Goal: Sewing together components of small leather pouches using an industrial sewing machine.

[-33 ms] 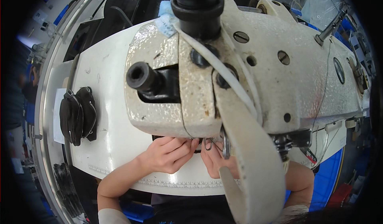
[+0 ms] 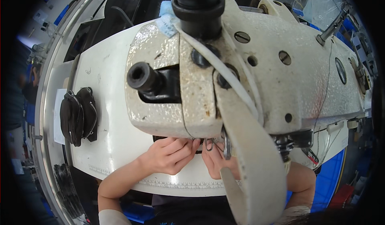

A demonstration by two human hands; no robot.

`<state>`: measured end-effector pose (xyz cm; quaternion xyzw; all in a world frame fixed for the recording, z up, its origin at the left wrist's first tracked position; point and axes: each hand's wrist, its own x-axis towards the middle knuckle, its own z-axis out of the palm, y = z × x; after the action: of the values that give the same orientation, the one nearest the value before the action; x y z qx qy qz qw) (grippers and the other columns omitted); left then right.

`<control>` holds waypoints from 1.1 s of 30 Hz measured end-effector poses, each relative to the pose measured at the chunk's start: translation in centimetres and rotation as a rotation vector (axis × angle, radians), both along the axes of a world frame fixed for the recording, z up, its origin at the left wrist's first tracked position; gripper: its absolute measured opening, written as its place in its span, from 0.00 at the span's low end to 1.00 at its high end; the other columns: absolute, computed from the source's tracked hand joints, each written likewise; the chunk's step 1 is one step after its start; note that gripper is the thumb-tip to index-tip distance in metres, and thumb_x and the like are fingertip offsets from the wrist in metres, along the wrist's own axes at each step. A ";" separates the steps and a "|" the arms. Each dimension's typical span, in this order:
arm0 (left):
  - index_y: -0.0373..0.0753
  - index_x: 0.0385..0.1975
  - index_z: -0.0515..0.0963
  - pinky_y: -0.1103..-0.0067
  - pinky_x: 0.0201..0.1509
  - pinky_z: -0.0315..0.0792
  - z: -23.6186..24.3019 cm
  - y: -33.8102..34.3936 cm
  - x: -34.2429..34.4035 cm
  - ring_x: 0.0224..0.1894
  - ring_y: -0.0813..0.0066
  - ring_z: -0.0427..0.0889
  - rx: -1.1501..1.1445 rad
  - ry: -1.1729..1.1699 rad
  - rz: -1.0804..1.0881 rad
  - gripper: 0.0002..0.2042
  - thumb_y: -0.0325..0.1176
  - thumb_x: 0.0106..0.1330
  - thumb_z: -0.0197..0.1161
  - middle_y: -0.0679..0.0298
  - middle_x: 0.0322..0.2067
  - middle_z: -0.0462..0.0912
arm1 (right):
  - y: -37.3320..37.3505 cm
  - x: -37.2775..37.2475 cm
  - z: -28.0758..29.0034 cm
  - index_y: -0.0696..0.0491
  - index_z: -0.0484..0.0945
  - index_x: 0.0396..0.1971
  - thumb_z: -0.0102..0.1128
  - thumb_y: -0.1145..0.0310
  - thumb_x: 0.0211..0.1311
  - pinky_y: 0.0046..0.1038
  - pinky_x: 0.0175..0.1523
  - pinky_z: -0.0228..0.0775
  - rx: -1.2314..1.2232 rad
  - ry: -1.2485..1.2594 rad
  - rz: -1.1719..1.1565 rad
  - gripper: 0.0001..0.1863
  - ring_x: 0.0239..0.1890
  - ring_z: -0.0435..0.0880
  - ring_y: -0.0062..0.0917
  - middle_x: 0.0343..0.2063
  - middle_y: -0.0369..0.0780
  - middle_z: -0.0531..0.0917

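Note:
Beneath the front of a cream sewing machine head (image 2: 200, 117), my two hands are close together. My left hand (image 2: 170, 155) is closed in a pinch, its fingertips at the machine's lower edge beside a small dark piece (image 2: 199, 151). What the pinch holds is too covered to name. My right hand (image 2: 214, 159) is closed too, fingers together and pointing up behind a bent wire part (image 2: 209, 145). A wide pale strap (image 2: 256, 165) hides much of that hand. The machine head covers the needle area.
Black zippered pouches (image 2: 78, 117) lie on the white table (image 2: 110, 104) to the left. A printed ruler scale (image 2: 180, 184) runs along the near edge. A blue cloth (image 2: 166, 18) is tucked by the black post (image 2: 198, 14). Red-handled snips (image 2: 311, 156) are at the right.

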<state>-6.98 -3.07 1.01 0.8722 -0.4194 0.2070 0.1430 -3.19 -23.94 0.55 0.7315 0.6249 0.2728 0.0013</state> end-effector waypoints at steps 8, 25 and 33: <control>0.35 0.27 0.80 0.84 0.31 0.68 -1.5 -0.4 0.1 0.32 0.78 0.73 -0.034 0.086 0.078 0.07 0.23 0.46 0.63 0.68 0.29 0.73 | -0.1 -1.2 -0.9 0.62 0.78 0.27 0.54 0.71 0.39 0.24 0.29 0.66 0.003 0.059 -0.153 0.13 0.29 0.74 0.23 0.22 0.39 0.77; 0.36 0.31 0.80 0.82 0.30 0.70 -3.0 0.3 -0.3 0.33 0.75 0.73 -0.091 0.026 0.132 0.14 0.25 0.40 0.64 0.68 0.31 0.74 | -1.8 0.2 -2.6 0.53 0.68 0.08 0.55 0.68 0.27 0.26 0.26 0.68 0.200 0.475 -0.065 0.07 0.22 0.77 0.29 0.19 0.43 0.78; 0.35 0.37 0.80 0.80 0.36 0.74 -3.9 0.7 -0.4 0.36 0.74 0.74 -0.067 0.155 0.088 0.19 0.25 0.40 0.64 0.67 0.39 0.75 | -2.6 0.9 -2.2 0.54 0.68 0.09 0.55 0.69 0.28 0.26 0.27 0.69 0.158 0.560 0.018 0.07 0.22 0.77 0.28 0.20 0.45 0.79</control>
<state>-7.36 -2.32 -2.92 0.8980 -0.3610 0.1588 0.1950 -2.30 -26.54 -1.67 0.7705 0.5843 0.1079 -0.2308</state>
